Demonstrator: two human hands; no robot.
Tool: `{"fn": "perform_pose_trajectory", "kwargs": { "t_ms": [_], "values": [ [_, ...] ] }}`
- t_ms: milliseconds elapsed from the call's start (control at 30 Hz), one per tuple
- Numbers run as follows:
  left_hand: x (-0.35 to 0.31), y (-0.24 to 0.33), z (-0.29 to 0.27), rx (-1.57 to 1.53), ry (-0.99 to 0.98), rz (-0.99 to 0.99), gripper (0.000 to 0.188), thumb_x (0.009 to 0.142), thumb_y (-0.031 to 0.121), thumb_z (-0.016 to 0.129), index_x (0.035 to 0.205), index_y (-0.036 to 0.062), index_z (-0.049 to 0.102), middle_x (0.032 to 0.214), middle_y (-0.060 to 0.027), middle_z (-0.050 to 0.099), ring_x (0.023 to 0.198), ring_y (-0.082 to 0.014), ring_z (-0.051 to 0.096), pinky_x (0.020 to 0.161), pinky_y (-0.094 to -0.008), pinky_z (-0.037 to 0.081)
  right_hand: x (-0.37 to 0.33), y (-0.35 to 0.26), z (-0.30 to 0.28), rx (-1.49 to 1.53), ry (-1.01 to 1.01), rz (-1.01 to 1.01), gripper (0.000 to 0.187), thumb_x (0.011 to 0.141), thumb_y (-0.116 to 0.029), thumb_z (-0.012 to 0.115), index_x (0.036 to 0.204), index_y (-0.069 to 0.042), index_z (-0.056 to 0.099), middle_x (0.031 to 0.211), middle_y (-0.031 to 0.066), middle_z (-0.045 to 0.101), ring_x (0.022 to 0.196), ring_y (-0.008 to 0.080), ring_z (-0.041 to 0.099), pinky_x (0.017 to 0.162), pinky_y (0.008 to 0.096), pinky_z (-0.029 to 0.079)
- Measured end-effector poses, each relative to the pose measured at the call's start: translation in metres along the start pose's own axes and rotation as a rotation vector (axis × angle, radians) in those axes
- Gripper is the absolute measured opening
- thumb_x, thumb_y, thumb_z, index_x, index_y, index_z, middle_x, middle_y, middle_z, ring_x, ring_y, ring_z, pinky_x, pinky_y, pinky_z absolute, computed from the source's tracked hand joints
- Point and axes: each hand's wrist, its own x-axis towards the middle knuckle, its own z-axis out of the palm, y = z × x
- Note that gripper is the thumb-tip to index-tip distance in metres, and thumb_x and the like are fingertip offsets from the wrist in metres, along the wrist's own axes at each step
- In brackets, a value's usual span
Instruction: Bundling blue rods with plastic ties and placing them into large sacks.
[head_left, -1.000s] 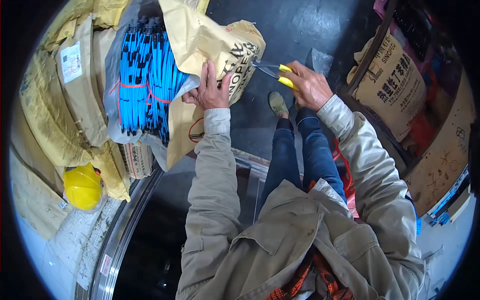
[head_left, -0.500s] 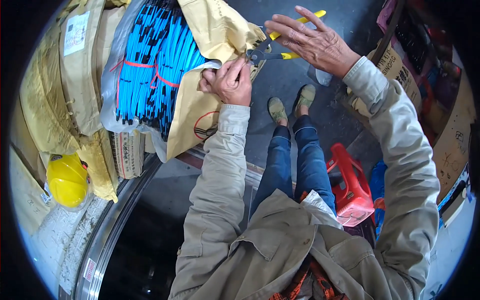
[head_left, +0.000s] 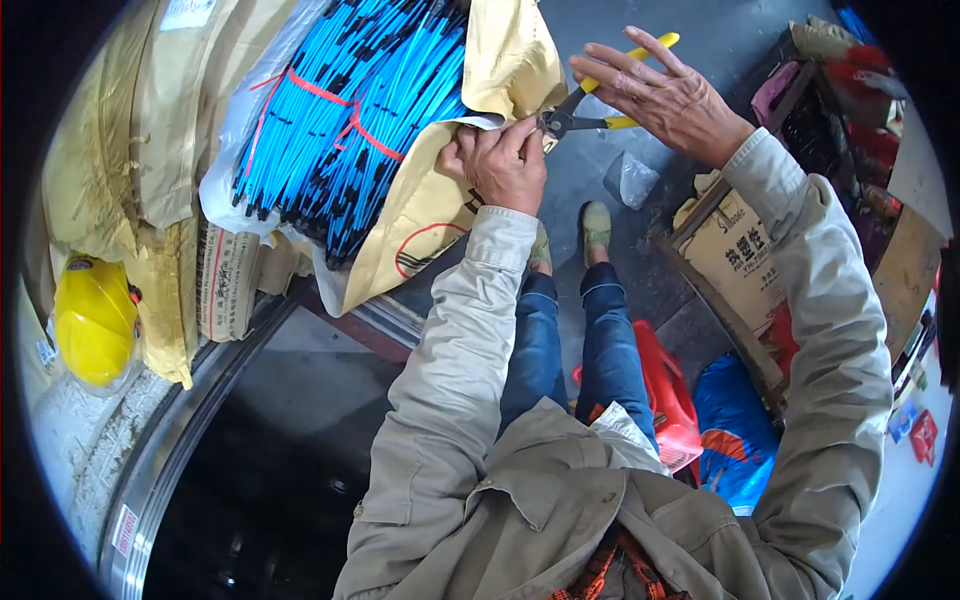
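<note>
My left hand (head_left: 508, 168) is closed on the gathered edge of a brown paper sack (head_left: 420, 225), just below the pliers' jaws. From the right, my right hand (head_left: 680, 105) holds yellow-handled pliers (head_left: 565, 120). One handle passes behind its stretched fingers, and the other runs toward the palm; the handles are spread apart. The pliers' dark jaws meet the sack's edge beside my left fingertips, and what lies between them is too small to make out. Inside the opened sack lie many blue rods (head_left: 390, 85) with black sections, bound with red ties (head_left: 355, 115).
Filled paper sacks (head_left: 175, 120) stand at the left, with a yellow hard hat (head_left: 95, 320) below them. A red plastic container (head_left: 665, 395) and a blue bag (head_left: 735, 435) are beside my legs. A printed carton (head_left: 735, 240) and a clear plastic piece (head_left: 630, 180) lie to the right.
The view has shifted, so the sack, rods and hands appear farther right. The pliers remain at the sack's edge, and both hands keep their holds.
</note>
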Motion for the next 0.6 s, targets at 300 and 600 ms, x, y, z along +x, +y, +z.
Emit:
{"fn": "perform_pose_trajectory", "kwargs": {
  "t_ms": [300, 600],
  "values": [
    [-0.006, 0.01, -0.001, 0.042, 0.046, -0.123, 0.009, 0.062, 0.02, 0.066, 0.071, 0.0199, 0.066, 0.071, 0.0059, 0.062, 0.077, -0.0158, 0.046, 0.084, -0.0367, 0.022, 0.008, 0.002, 0.014, 0.224, 0.056, -0.038, 0.045, 0.076, -0.016, 0.05, 0.12, -0.019, 0.044, 0.138, -0.004, 0.024, 0.128, 0.0123, 0.021, 0.109, 0.0384, 0.009],
    [-0.007, 0.014, -0.002, 0.049, -0.006, -0.141, 0.006, 0.063, 0.018, 0.066, 0.069, 0.0185, 0.065, 0.071, 0.0048, 0.065, 0.073, -0.0163, 0.048, 0.086, -0.0365, 0.022, 0.02, 0.009, 0.0, 0.017, -0.097, -0.13, 0.04, 0.076, -0.015, 0.051, 0.116, -0.018, 0.048, 0.137, -0.0026, 0.026, 0.127, 0.0125, 0.022, 0.109, 0.0387, 0.007]
  ]
}}
